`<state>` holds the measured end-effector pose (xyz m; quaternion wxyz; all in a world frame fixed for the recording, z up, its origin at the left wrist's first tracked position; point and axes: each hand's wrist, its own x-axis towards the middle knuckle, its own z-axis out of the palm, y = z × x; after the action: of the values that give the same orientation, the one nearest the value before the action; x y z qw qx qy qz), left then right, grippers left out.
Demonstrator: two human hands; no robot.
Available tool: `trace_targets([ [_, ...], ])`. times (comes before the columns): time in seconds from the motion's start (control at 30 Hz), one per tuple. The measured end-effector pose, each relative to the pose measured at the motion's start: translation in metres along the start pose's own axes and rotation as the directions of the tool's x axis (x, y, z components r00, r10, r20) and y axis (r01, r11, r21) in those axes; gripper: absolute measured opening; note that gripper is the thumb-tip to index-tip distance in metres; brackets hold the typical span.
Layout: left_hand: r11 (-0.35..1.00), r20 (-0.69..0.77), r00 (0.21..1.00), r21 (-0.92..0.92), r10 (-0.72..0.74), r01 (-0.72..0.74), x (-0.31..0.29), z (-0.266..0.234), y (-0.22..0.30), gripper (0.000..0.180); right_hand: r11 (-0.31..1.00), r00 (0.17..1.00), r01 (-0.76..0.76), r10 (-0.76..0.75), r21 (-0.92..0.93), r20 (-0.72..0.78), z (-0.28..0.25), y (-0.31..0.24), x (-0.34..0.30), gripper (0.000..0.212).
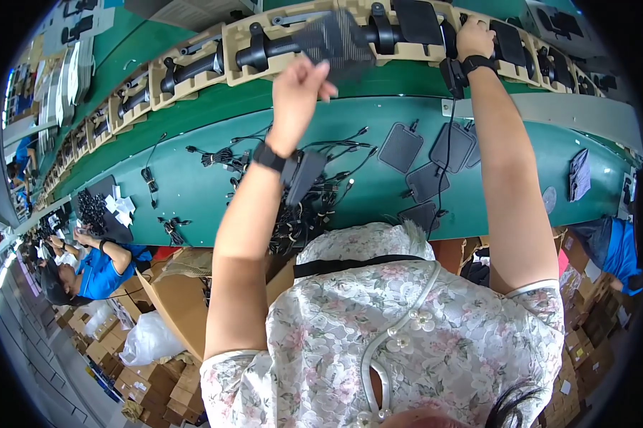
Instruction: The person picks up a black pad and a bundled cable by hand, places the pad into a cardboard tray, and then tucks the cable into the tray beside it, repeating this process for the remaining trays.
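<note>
Over the row of beige moulded trays (230, 75), my left hand (300, 84) is closed at the edge of a flat black square pad (339, 48), blurred by motion. Inside the trays lie black tube-shaped parts (191, 71) and other flat black pads (415, 23). My right hand (476, 39) reaches into a tray farther right, between two black pads, fingers curled down; what they grip is hidden. Both wrists wear black straps, each with a small dark box. From the right one a thin black cable (447, 157) runs down across the table.
On the green table (378, 196) lie bundled black cables (300, 207) left of the middle and several flat black pads (401, 148) to the right. A folded dark packet (579, 175) is at the far right. Co-workers in blue (107, 274) sit at left and right, with cardboard boxes (146, 381) behind.
</note>
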<state>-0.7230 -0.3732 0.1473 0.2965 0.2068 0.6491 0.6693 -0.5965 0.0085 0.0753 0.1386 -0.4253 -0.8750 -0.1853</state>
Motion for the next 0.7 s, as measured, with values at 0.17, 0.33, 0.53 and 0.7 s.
trace_targets([
  [0.17,0.995,-0.056,0.994,0.048,0.092,-0.090,0.083,-0.030,0.022,0.018,0.999,0.999,-0.040,0.040,-0.028,-0.015,-0.022,-0.036,-0.004,0.030],
  [0.33,0.940,-0.077,0.997,0.340,0.001,0.025,0.121,-0.106,0.027,0.018,0.997,0.996,-0.062,0.065,-0.049,0.055,-0.035,-0.058,0.006,0.033],
  [0.53,0.903,0.129,0.964,0.398,-0.231,0.163,0.114,-0.117,0.001,0.019,0.993,0.993,-0.023,0.036,-0.116,0.112,-0.036,-0.035,0.015,0.034],
  [0.7,0.923,0.009,0.974,0.324,-0.224,0.209,0.119,-0.098,-0.006,0.010,0.980,0.978,-0.098,0.127,-0.173,0.163,-0.009,-0.011,0.014,0.032],
])
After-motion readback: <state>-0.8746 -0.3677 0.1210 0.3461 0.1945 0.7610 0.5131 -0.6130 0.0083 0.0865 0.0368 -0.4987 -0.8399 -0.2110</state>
